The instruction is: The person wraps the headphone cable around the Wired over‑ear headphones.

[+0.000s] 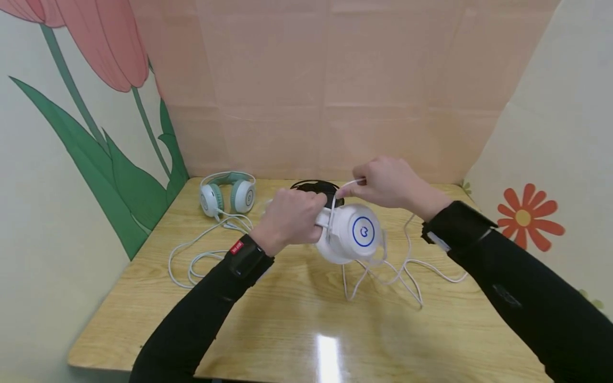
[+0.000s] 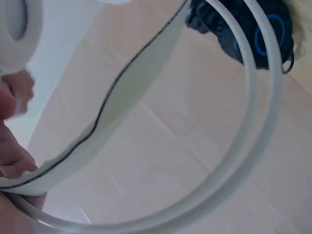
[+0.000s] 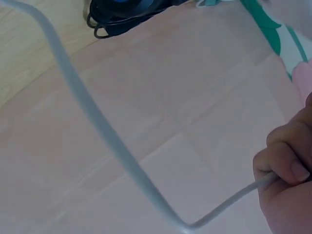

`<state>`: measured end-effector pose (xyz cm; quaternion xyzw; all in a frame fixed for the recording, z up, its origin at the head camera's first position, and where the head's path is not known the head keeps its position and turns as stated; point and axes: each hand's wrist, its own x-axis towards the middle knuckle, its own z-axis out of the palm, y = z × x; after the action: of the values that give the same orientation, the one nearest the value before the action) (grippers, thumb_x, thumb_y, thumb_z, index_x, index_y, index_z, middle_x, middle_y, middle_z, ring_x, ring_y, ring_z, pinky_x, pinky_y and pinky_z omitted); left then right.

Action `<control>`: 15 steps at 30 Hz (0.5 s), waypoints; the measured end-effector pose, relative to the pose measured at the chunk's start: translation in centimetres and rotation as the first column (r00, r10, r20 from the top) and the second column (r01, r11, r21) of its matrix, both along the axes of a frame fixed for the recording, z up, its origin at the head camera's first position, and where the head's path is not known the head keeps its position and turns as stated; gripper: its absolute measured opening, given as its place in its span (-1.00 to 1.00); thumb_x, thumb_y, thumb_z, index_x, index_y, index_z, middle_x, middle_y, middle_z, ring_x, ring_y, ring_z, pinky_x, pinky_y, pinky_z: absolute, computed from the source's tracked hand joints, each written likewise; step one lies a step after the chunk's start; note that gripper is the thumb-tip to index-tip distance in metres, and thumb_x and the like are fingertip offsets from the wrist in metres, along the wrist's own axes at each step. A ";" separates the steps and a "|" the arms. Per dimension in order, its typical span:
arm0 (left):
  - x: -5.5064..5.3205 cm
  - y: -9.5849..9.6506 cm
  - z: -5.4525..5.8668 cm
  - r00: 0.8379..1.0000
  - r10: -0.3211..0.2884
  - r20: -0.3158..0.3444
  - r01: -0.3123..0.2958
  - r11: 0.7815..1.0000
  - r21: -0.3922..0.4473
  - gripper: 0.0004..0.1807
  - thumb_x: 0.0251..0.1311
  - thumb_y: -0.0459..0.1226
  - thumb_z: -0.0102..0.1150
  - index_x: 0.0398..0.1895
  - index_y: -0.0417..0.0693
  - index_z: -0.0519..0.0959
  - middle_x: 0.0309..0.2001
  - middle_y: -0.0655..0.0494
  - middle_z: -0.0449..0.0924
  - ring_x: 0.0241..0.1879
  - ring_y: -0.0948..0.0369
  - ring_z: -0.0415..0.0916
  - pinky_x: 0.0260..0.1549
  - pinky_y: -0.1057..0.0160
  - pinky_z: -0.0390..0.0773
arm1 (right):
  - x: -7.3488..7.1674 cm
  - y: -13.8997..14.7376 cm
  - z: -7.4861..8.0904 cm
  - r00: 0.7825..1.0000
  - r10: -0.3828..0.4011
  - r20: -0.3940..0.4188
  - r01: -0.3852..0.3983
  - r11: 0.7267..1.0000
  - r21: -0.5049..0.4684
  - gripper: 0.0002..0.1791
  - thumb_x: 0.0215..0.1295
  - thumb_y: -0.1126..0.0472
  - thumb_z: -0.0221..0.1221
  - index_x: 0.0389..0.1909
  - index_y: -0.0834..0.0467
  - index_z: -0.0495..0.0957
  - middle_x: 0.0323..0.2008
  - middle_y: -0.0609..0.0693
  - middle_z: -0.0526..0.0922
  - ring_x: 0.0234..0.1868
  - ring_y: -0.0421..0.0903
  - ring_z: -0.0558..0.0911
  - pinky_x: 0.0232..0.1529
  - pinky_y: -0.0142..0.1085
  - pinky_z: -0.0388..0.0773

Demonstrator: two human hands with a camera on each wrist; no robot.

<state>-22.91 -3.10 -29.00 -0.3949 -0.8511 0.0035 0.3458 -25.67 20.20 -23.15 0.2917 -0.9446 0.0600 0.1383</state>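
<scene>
White headphones [image 1: 342,232] with a blue ring on the ear cup are held above the table. My left hand [image 1: 292,219] grips them by the headband [image 2: 119,100], which spreads wide across the left wrist view. A white cable [image 1: 331,215] passes over the headphones near the ear cup, and more of it hangs and lies in loose loops below. My right hand [image 1: 390,183], raised beyond the ear cup on the right, pinches the cable between thumb and curled fingers. In the right wrist view the cable [image 3: 112,141] bends sharply before entering those fingers [image 3: 280,158].
White and mint-green headphones [image 1: 244,197] stand at the table's back left, their white cable [image 1: 179,250] coiled in front. Black headphones [image 1: 318,187] lie at the back middle, partly hidden by my left hand. A pink-papered wall [image 1: 287,80] rises behind the wooden table [image 1: 268,330].
</scene>
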 end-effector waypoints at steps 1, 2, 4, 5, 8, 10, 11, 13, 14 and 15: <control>0.0 -0.1 0.1 1.000 -0.017 -0.011 0.017 1.000 0.000 -0.62 -0.06 0.07 0.38 -0.55 0.04 0.47 -0.67 0.24 0.38 -0.71 0.26 0.33 -0.71 0.23 0.35 | -0.2 0.1 0.0 0.999 -0.008 0.036 0.009 1.000 -0.007 -0.32 0.22 -0.41 0.22 -0.72 0.00 0.21 -0.72 -0.18 0.12 -0.66 -0.17 0.20 -0.60 -0.25 0.12; 0.0 -0.1 0.2 0.999 -0.034 -0.019 0.034 0.999 0.001 -0.62 -0.08 0.07 0.39 -0.55 0.04 0.46 -0.67 0.23 0.39 -0.71 0.26 0.33 -0.71 0.23 0.35 | -0.4 0.3 -0.1 0.997 -0.010 0.074 0.011 1.000 -0.017 -0.32 0.22 -0.40 0.23 -0.72 0.01 0.21 -0.71 -0.18 0.12 -0.66 -0.17 0.20 -0.59 -0.26 0.12; 0.1 -0.3 0.4 0.997 -0.068 -0.042 0.068 0.998 0.009 -0.64 -0.14 0.02 0.39 -0.57 0.04 0.44 -0.67 0.23 0.40 -0.72 0.25 0.35 -0.71 0.21 0.36 | -0.7 0.5 -0.4 0.988 0.006 0.153 0.002 0.999 -0.051 -0.32 0.24 -0.38 0.23 -0.72 0.01 0.21 -0.70 -0.18 0.11 -0.65 -0.18 0.18 -0.56 -0.27 0.11; 0.0 -0.4 0.4 0.995 -0.086 -0.044 0.086 0.996 0.016 -0.65 -0.15 0.00 0.39 -0.58 0.04 0.43 -0.67 0.23 0.39 -0.72 0.25 0.35 -0.71 0.20 0.37 | -0.9 0.7 -0.6 0.982 0.022 0.186 -0.009 0.998 -0.068 -0.33 0.26 -0.35 0.23 -0.73 0.02 0.22 -0.70 -0.18 0.12 -0.65 -0.18 0.18 -0.56 -0.28 0.11; 0.0 -0.8 0.7 0.990 -0.135 -0.033 0.136 0.990 0.044 -0.65 -0.21 -0.05 0.40 -0.59 0.04 0.41 -0.67 0.23 0.36 -0.72 0.26 0.33 -0.71 0.20 0.35 | -1.4 1.0 -1.4 0.952 0.097 0.291 -0.052 0.986 -0.160 -0.39 0.33 -0.25 0.23 -0.72 0.02 0.26 -0.69 -0.18 0.16 -0.65 -0.20 0.21 -0.54 -0.31 0.13; 0.0 -1.1 0.8 0.987 -0.163 -0.016 0.163 0.984 0.066 -0.66 -0.24 -0.08 0.39 -0.60 0.04 0.39 -0.67 0.24 0.34 -0.71 0.27 0.31 -0.71 0.21 0.32 | -1.5 1.1 -1.9 0.929 0.145 0.341 -0.072 0.973 -0.217 -0.42 0.37 -0.21 0.21 -0.71 0.03 0.31 -0.68 -0.17 0.21 -0.64 -0.20 0.25 -0.53 -0.31 0.17; -0.1 -1.2 0.9 0.984 -0.175 -0.006 0.175 0.981 0.079 -0.67 -0.25 -0.09 0.39 -0.60 0.04 0.39 -0.67 0.24 0.33 -0.71 0.27 0.30 -0.71 0.21 0.29 | -1.6 1.1 -2.1 0.915 0.166 0.368 -0.077 0.967 -0.243 -0.44 0.39 -0.20 0.20 -0.70 0.03 0.33 -0.68 -0.16 0.24 -0.63 -0.19 0.27 -0.53 -0.31 0.19; -0.1 -1.5 1.0 0.979 -0.203 0.015 0.200 0.974 0.110 -0.69 -0.28 -0.13 0.36 -0.61 0.03 0.38 -0.67 0.25 0.31 -0.71 0.28 0.26 -0.70 0.23 0.24 | -1.6 1.1 -2.4 0.889 0.203 0.410 -0.084 0.953 -0.290 -0.48 0.42 -0.15 0.18 -0.67 0.04 0.39 -0.66 -0.15 0.29 -0.62 -0.19 0.32 -0.52 -0.31 0.23; -0.1 -1.6 1.1 0.977 -0.214 0.024 0.210 0.970 0.124 -0.71 -0.29 -0.15 0.34 -0.61 0.03 0.38 -0.67 0.25 0.29 -0.71 0.28 0.24 -0.70 0.23 0.22 | -1.6 1.1 -2.6 0.879 0.220 0.422 -0.088 0.947 -0.310 -0.50 0.44 -0.12 0.17 -0.66 0.05 0.43 -0.65 -0.14 0.33 -0.60 -0.18 0.35 -0.51 -0.31 0.27; -0.2 -1.8 1.2 0.973 -0.228 0.032 0.221 0.965 0.142 -0.73 -0.30 -0.18 0.32 -0.61 0.02 0.38 -0.66 0.25 0.29 -0.70 0.28 0.23 -0.70 0.24 0.20 | -1.6 1.1 -2.7 0.870 0.235 0.433 -0.091 0.941 -0.327 -0.53 0.46 -0.09 0.17 -0.64 0.06 0.45 -0.64 -0.12 0.35 -0.60 -0.16 0.37 -0.51 -0.31 0.29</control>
<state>-23.09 -4.87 -27.81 -0.4640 -0.8072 -0.1040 0.3498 -27.24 21.29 -25.88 0.3242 -0.9018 0.2804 -0.0559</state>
